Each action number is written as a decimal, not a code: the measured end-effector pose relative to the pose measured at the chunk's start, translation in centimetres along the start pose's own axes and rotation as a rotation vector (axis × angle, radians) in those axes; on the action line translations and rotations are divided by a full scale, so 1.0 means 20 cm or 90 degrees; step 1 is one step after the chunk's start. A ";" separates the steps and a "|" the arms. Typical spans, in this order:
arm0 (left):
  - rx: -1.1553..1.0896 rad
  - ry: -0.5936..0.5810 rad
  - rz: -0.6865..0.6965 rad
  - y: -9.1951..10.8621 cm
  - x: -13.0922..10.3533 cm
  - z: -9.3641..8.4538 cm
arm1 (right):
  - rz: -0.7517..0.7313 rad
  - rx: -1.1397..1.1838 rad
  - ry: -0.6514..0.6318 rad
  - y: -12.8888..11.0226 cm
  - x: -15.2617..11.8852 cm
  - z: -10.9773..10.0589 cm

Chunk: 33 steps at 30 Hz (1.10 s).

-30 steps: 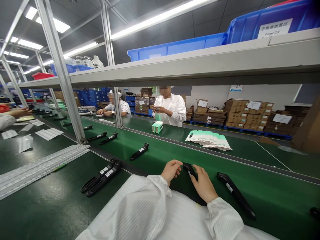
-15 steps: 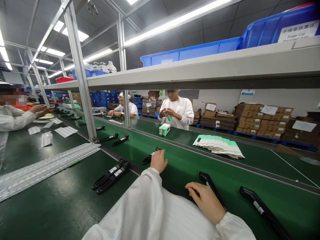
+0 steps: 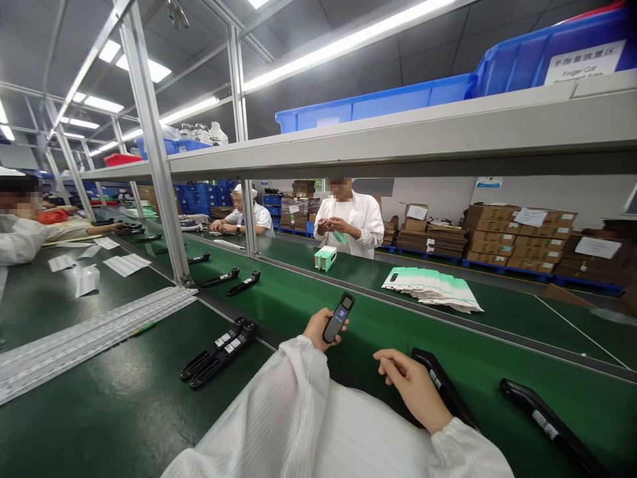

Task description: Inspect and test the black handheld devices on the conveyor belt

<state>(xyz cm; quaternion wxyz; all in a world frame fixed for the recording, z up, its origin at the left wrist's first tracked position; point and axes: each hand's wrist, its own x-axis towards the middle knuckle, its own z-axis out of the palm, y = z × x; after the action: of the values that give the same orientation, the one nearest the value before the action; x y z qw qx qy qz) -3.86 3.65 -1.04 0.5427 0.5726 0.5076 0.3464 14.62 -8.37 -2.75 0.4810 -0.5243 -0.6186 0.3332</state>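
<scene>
Shelf [image 3: 398, 143]: long blue bin [image 3: 373, 106]; beside it, a taller blue bin [image 3: 512, 63] marked "Finger Cot". White bottles [image 3: 217, 134] farther left, near a red bin [image 3: 123, 159]. Opposite: co-worker in white coat [image 3: 367, 222], small green-and-white box [image 3: 326, 259], fanned green-and-white cartons [image 3: 432, 290]. Behind, brown boxes [image 3: 492, 232] stacked on blue pallets [image 3: 507, 267]. Left bench: white sheets [image 3: 127, 264], pale strips [image 3: 94, 332], thin green item [image 3: 144, 328].

Just one cam here, worn on the head, facing forward and tipped down over the belt [image 3: 283, 297]. It's close to the left hand [image 3: 313, 329] and right hand [image 3: 421, 395], both low in frame, and the shelf [image 3: 348, 147] cuts across the upper part. Pretty wide view too: it reaches back to the boxes [image 3: 490, 239] and up to the ceiling [image 3: 423, 56].
</scene>
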 end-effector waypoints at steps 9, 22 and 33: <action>-0.524 -0.227 -0.096 0.08 -0.15 0.24 | 0.080 0.198 0.119 -0.04 0.03 -0.05; -0.064 -0.018 0.302 0.11 -0.32 0.43 | 0.109 0.359 0.172 -0.06 0.03 -0.05; 0.021 -0.071 0.260 0.11 -0.40 0.48 | 0.125 0.417 0.192 -0.12 0.02 -0.06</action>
<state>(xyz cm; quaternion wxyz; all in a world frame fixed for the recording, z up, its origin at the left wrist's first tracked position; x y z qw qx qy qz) 3.67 -6.31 0.64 0.4791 0.6907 0.3553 0.4088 14.87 -8.67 -0.09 0.6750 -0.4426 -0.3481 0.4768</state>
